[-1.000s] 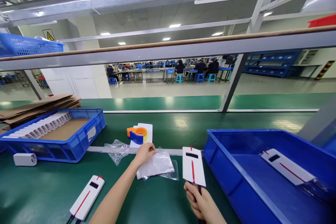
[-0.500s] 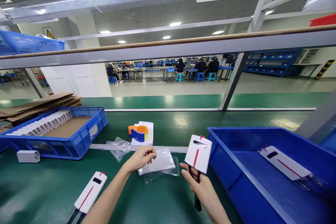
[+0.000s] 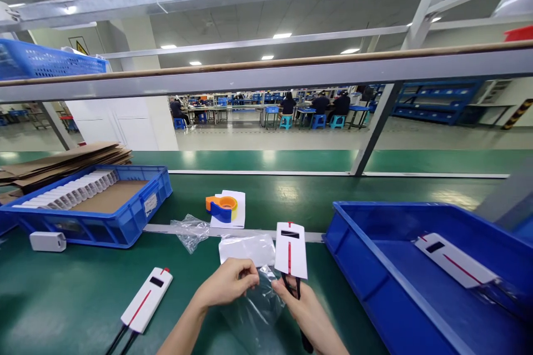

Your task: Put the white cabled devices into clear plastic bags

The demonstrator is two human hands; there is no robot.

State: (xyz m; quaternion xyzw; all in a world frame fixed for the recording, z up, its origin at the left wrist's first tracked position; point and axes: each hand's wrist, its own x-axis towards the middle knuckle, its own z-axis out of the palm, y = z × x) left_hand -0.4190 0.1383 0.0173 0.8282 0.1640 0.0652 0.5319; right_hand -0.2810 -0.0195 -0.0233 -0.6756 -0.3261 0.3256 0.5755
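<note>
My right hand (image 3: pixel 306 308) is closed around the black cables of a white device (image 3: pixel 291 249) with a dark window and a red stripe, which stands upright above the fingers. Between my hands hangs a clear plastic bag (image 3: pixel 260 305); my left hand (image 3: pixel 229 284) pinches its edge, and my right thumb and fingertip touch its other side. Just beyond lies a stack of white plastic bags (image 3: pixel 247 249). A second white device (image 3: pixel 146 300) with black cables rests on the table to the left of my left arm.
A blue bin (image 3: pixel 366 266) at the right holds a bagged white device (image 3: pixel 456 260). At the left, a blue crate (image 3: pixel 154 197) contains several white housings, with cardboard sheets (image 3: pixel 70 162) behind it. A tape dispenser (image 3: pixel 222 207) sits on white paper; crumpled plastic (image 3: pixel 191 231) lies beside it.
My left hand has drawn a clear bag off the stack toward me. My right hand has moved left with the white device, up to the bag.
</note>
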